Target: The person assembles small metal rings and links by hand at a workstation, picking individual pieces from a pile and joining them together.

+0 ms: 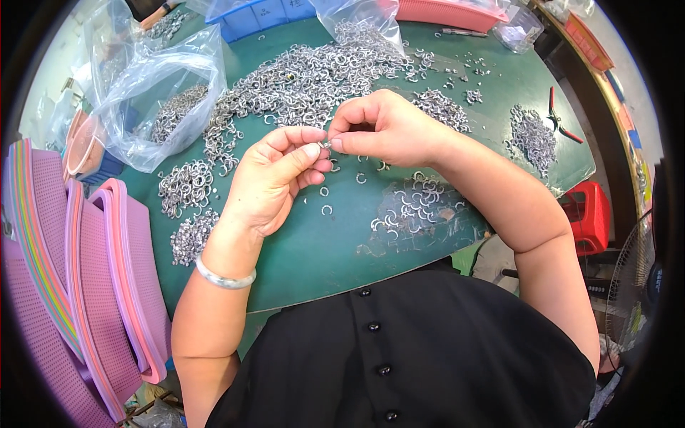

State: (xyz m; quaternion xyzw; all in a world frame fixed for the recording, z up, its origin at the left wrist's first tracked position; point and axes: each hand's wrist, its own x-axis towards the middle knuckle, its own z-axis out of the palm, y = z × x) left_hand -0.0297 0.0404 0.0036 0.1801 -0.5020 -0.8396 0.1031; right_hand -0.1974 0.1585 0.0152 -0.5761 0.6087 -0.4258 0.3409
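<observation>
Above the green table (300,267), my two hands meet at the fingertips. My left hand (267,171) is closed in a pinch on a small silver metal piece (325,145). The thumb and forefinger of my right hand (389,132) close on the same piece from the other side. Fingers cover most of it, so its exact shape cannot be made out. Just beyond the hands spreads a large heap of C-shaped silver metal rings (292,82). A few loose rings (327,210) lie below my fingers.
Smaller metal piles include rings (187,187), small bits (193,239) and another pile (534,139) beside red-handled pliers (560,125). An open plastic bag (128,139) holds more pieces. Purple baskets (132,271) stand at the left, a blue bin (257,18) at the back, a red stool (591,217) at the right.
</observation>
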